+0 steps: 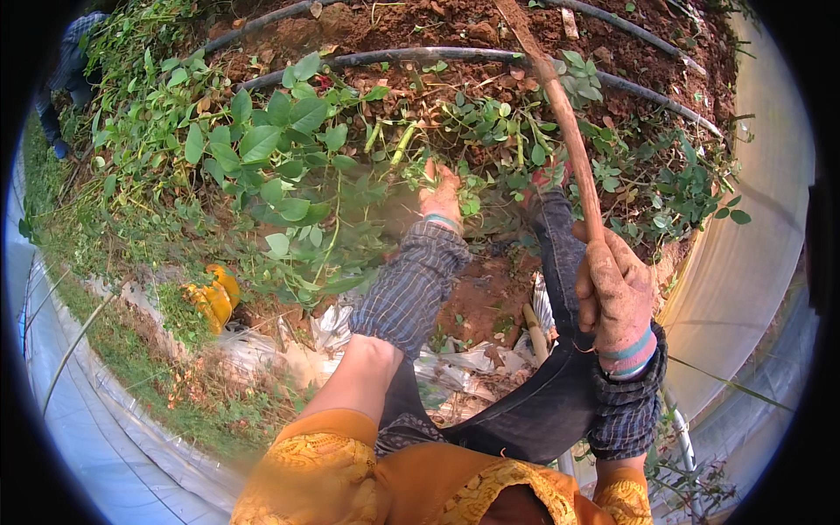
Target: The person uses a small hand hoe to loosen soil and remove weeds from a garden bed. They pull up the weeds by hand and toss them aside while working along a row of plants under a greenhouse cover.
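Note:
My right hand [618, 284], in a soil-stained glove with a teal-striped cuff, is wrapped round a long wooden handle [567, 131]. The handle runs up and away past the top of the view, so its far end is hidden. Ahead, my left hand [442, 194] wears a matching dirty glove and reaches low among the plants. Its fingers are closed on small leafy green stems [471, 194] and partly covered by leaves. Just beyond it stand thick cut green plant stems [402, 144]. A bush with broad green leaves [280, 131] grows to its left.
Black irrigation pipes [420, 56] cross the reddish soil [472, 33] ahead. Plastic sheeting [744, 192] rises on the right. A yellow-orange object [214, 297] lies to the left, near torn white plastic film [332, 328]. Another person [66, 83] stands at the far left.

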Available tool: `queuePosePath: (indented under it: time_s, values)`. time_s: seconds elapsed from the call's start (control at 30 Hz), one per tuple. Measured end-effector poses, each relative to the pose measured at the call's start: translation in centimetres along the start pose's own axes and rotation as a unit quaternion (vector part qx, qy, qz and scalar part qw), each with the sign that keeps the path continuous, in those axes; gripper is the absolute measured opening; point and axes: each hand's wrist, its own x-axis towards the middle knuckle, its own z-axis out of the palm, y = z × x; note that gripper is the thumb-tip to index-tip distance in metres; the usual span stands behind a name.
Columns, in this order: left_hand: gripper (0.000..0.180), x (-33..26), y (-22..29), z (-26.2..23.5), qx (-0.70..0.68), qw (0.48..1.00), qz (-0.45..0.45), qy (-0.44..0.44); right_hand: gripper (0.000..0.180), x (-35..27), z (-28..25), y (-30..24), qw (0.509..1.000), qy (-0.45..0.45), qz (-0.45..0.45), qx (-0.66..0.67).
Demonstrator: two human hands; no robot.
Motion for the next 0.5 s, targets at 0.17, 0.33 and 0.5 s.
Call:
queuePosePath:
  time_s: [0.17,0.33,0.5]
  values:
    - [0.081,2.0,0.1,5.7,0.400,0.894,-0.084,0.182,0.054,0.3,0.5,0.1,0.999,-0.004,0.021,-0.023]
    - [0.074,5.0,-1.4,5.1,0.345,0.909,-0.111,0.205,0.051,0.4,0.3,-0.2,0.999,0.004,0.031,-0.027]
    - [0.066,5.3,0.0,6.0,0.705,0.709,-0.027,0.024,0.049,0.6,0.0,-0.6,0.999,0.015,0.039,-0.016]
